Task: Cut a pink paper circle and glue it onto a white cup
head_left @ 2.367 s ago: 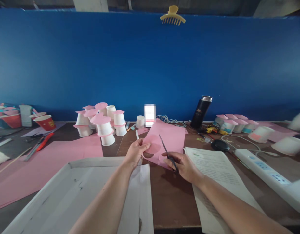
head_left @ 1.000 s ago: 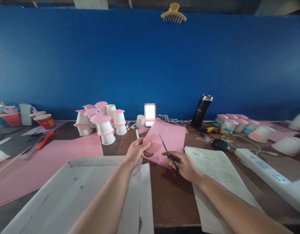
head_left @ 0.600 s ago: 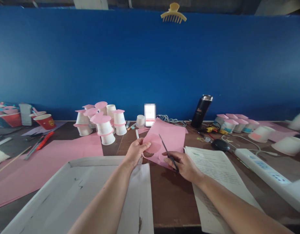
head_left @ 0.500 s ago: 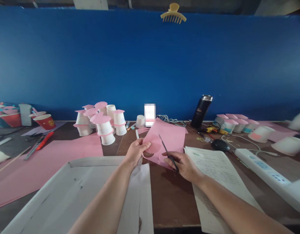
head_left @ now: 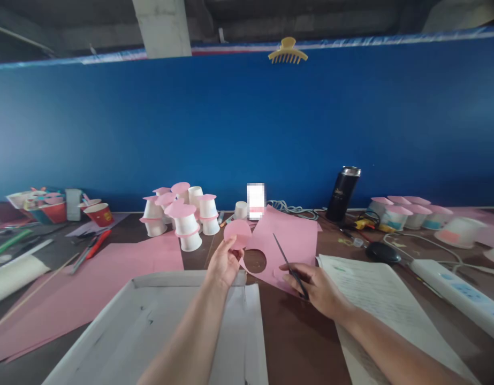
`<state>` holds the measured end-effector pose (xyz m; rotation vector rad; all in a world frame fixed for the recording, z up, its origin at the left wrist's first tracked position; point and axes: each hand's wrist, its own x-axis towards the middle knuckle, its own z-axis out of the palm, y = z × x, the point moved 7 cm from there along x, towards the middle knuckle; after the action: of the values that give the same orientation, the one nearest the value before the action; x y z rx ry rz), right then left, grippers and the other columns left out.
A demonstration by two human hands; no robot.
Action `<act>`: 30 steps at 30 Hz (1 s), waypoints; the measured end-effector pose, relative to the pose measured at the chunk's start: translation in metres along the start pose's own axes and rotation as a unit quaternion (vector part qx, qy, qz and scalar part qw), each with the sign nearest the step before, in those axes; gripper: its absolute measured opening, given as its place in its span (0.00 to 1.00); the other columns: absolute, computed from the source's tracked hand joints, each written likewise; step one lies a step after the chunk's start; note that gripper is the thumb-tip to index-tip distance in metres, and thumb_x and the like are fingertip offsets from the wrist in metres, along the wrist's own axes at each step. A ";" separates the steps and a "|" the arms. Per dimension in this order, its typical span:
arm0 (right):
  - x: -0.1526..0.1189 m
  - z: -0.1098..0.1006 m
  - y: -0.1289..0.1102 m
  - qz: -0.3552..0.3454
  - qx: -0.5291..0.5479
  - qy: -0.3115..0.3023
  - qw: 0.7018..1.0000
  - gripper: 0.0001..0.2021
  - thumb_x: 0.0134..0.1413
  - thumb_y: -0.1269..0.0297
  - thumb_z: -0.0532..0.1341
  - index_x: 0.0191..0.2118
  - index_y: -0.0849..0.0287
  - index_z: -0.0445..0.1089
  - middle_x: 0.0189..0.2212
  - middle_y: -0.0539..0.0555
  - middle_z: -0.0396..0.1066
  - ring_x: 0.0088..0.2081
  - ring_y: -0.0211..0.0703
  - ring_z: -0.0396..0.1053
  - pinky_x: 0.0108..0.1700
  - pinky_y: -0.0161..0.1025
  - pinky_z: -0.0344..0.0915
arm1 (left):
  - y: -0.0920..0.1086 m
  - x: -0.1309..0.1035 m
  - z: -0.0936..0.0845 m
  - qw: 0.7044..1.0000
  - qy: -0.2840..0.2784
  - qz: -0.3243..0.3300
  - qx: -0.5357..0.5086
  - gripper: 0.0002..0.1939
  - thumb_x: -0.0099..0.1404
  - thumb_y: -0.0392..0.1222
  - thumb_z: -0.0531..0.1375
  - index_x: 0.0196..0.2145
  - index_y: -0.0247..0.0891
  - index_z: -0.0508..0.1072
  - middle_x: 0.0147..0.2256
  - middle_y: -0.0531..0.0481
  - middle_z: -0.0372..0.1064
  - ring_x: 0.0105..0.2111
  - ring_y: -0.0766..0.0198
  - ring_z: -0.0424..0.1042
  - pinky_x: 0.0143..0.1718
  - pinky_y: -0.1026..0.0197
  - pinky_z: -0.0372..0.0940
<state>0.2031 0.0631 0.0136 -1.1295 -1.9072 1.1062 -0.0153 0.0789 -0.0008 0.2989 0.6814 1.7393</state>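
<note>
Left hand [head_left: 226,261]: I pinch the disc [head_left: 237,232], thumb against fingers.
Disc: held up, near the left edge of the holed sheet [head_left: 293,238].
Right hand [head_left: 316,287]: my fingers wrap the scissors [head_left: 288,262], blades over the sheet.

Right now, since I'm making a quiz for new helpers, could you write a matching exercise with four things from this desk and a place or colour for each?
Column one
1. Pink disc
2. Scissors
3. Flask
4. Claw clip

Column two
A. Yellow
B. Held in the left hand
C. Standing before the blue wall
D. Held in the right hand

Pairs: 1-B, 2-D, 3-C, 4-A
</note>
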 end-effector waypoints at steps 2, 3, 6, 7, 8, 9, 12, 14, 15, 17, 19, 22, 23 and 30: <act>0.000 0.000 0.000 0.005 0.000 -0.003 1.000 0.22 0.50 0.50 0.61 0.45 0.61 0.73 0.22 0.50 0.67 0.24 0.36 0.61 0.26 0.33 0.61 | 0.001 0.002 -0.002 1.000 0.009 -0.004 -0.027 0.09 0.51 0.31 0.67 0.29 0.35 0.70 0.29 0.52 0.71 0.28 0.70 0.69 0.25 0.67 0.63; 0.000 0.001 0.001 0.005 0.000 -0.006 1.000 0.22 0.51 0.50 0.61 0.46 0.61 0.73 0.22 0.49 0.66 0.24 0.36 0.61 0.26 0.33 0.60 | 0.001 0.002 -0.002 0.999 0.009 -0.003 -0.034 0.09 0.51 0.31 0.66 0.29 0.35 0.70 0.29 0.52 0.70 0.28 0.70 0.69 0.25 0.67 0.63; 0.000 0.002 0.003 -0.003 0.001 -0.016 1.000 0.21 0.52 0.51 0.60 0.47 0.61 0.72 0.21 0.48 0.65 0.24 0.35 0.60 0.26 0.32 0.59 | 0.002 0.000 -0.001 0.999 0.001 0.000 -0.047 0.09 0.52 0.31 0.66 0.29 0.35 0.69 0.30 0.53 0.70 0.28 0.70 0.69 0.26 0.67 0.64; 0.000 0.002 0.003 -0.006 -0.001 -0.017 1.000 0.21 0.53 0.51 0.60 0.47 0.61 0.72 0.21 0.48 0.64 0.23 0.35 0.60 0.26 0.32 0.59 | 0.002 0.000 0.000 0.999 -0.003 0.000 -0.051 0.09 0.52 0.31 0.67 0.29 0.36 0.69 0.30 0.53 0.70 0.28 0.70 0.69 0.26 0.67 0.64; 0.000 0.002 0.004 -0.009 -0.004 -0.018 1.000 0.21 0.53 0.51 0.60 0.47 0.61 0.72 0.20 0.48 0.64 0.23 0.35 0.60 0.26 0.32 0.59 | 0.002 -0.001 0.001 0.999 -0.008 0.001 -0.053 0.09 0.52 0.31 0.67 0.29 0.36 0.69 0.30 0.54 0.70 0.28 0.70 0.69 0.26 0.67 0.64; 0.000 0.002 0.005 -0.012 -0.008 -0.017 1.000 0.21 0.53 0.51 0.60 0.47 0.62 0.72 0.20 0.48 0.64 0.23 0.35 0.60 0.26 0.32 0.59 | 0.002 -0.002 0.002 0.998 -0.012 0.001 -0.054 0.10 0.51 0.31 0.67 0.30 0.36 0.70 0.30 0.54 0.70 0.28 0.71 0.69 0.26 0.67 0.64; 0.001 0.002 0.008 -0.023 -0.027 -0.014 0.999 0.20 0.53 0.52 0.60 0.46 0.62 0.72 0.21 0.49 0.66 0.24 0.36 0.62 0.27 0.33 0.60 | 0.003 -0.003 0.005 0.999 -0.027 0.005 -0.045 0.11 0.52 0.32 0.67 0.31 0.38 0.70 0.31 0.55 0.70 0.29 0.71 0.69 0.27 0.67 0.64; 0.001 0.002 0.008 -0.030 -0.044 -0.015 0.998 0.20 0.53 0.53 0.60 0.47 0.61 0.72 0.23 0.49 0.68 0.25 0.37 0.63 0.28 0.33 0.61 | 0.002 -0.003 0.006 0.999 -0.035 0.008 -0.036 0.11 0.52 0.33 0.67 0.32 0.38 0.71 0.32 0.54 0.70 0.30 0.71 0.69 0.27 0.67 0.65; 0.001 0.003 0.008 -0.033 -0.052 -0.016 0.998 0.20 0.53 0.53 0.61 0.47 0.61 0.72 0.23 0.49 0.69 0.25 0.37 0.64 0.28 0.33 0.61 | 0.002 -0.003 0.006 0.999 -0.040 0.009 -0.033 0.11 0.52 0.34 0.67 0.32 0.38 0.71 0.33 0.54 0.70 0.30 0.71 0.69 0.27 0.67 0.65; 0.001 0.003 0.008 -0.037 -0.062 -0.018 0.997 0.20 0.53 0.53 0.60 0.48 0.60 0.71 0.23 0.49 0.70 0.25 0.38 0.65 0.28 0.33 0.62 | 0.002 -0.004 0.007 0.998 -0.047 0.011 -0.028 0.11 0.52 0.35 0.68 0.32 0.38 0.71 0.34 0.54 0.70 0.30 0.71 0.68 0.28 0.68 0.64; 0.000 0.002 0.008 -0.038 -0.067 -0.016 0.997 0.21 0.53 0.53 0.60 0.49 0.60 0.71 0.24 0.50 0.71 0.26 0.39 0.66 0.29 0.33 0.63 | 0.001 -0.004 0.007 0.998 -0.053 0.011 -0.023 0.10 0.52 0.35 0.68 0.32 0.37 0.71 0.33 0.53 0.70 0.28 0.73 0.67 0.28 0.68 0.64; 0.000 0.002 0.007 -0.040 -0.077 -0.015 0.996 0.20 0.53 0.54 0.60 0.49 0.59 0.72 0.27 0.51 0.73 0.29 0.41 0.68 0.32 0.33 0.64 | 0.001 -0.004 0.007 0.998 -0.058 0.007 -0.016 0.10 0.52 0.36 0.68 0.31 0.36 0.71 0.30 0.54 0.69 0.27 0.73 0.66 0.27 0.69 0.64; 0.000 0.002 0.007 -0.040 -0.080 -0.015 0.996 0.20 0.53 0.54 0.60 0.49 0.59 0.72 0.27 0.51 0.74 0.29 0.41 0.69 0.32 0.33 0.65 | 0.000 -0.003 0.007 0.998 -0.056 0.005 -0.015 0.10 0.51 0.35 0.68 0.30 0.36 0.70 0.28 0.54 0.68 0.26 0.73 0.66 0.27 0.69 0.64; -0.001 0.005 0.008 -0.021 -0.077 -0.027 0.996 0.22 0.52 0.52 0.61 0.51 0.58 0.70 0.27 0.50 0.74 0.29 0.40 0.68 0.31 0.32 0.64 | -0.002 -0.002 0.005 0.999 -0.035 0.003 0.016 0.12 0.48 0.36 0.69 0.27 0.35 0.69 0.27 0.54 0.67 0.25 0.74 0.65 0.26 0.70 0.62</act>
<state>0.2023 0.0625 0.0039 -1.1469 -2.0785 0.9909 -0.0108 0.0787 0.0019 0.3818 0.6589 1.7177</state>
